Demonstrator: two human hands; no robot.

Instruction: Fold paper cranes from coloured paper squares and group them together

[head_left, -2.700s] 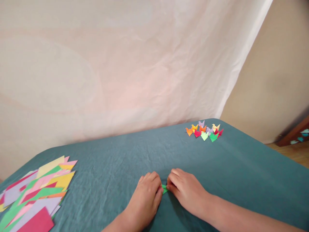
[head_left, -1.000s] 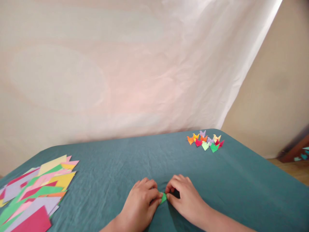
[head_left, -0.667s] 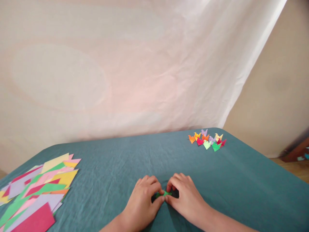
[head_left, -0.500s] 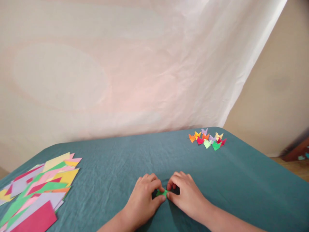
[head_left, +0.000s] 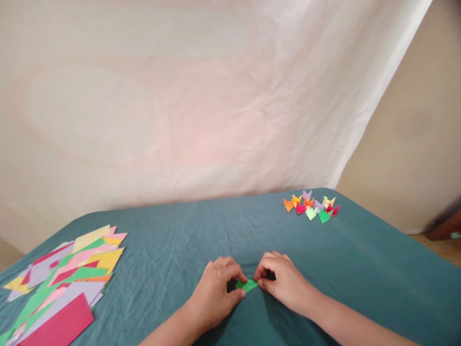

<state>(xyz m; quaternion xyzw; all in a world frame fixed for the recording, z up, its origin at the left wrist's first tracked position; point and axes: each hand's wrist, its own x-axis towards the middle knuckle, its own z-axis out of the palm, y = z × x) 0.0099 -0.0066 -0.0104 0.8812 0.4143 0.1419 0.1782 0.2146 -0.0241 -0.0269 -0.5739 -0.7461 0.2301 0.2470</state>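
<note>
A small folded piece of green paper [head_left: 247, 285] lies low over the cloth between my two hands. My left hand [head_left: 220, 288] pinches its left side between thumb and fingers. At its right tip, my right hand [head_left: 280, 278] pinches the paper with thumb and forefinger. The fingertips cover both ends, so the full folded shape is partly hidden.
A dark green cloth [head_left: 173, 250] covers the table. Overlapping coloured paper sheets [head_left: 68, 322] spread along the left side. Several small folded paper birds [head_left: 311, 212] stand in a cluster at the back right. A pale hanging sheet [head_left: 201, 105] rises behind the table.
My right hand has shifted slightly right, away from my left, and more of the green paper shows between them. The whole view has also shifted a little.
</note>
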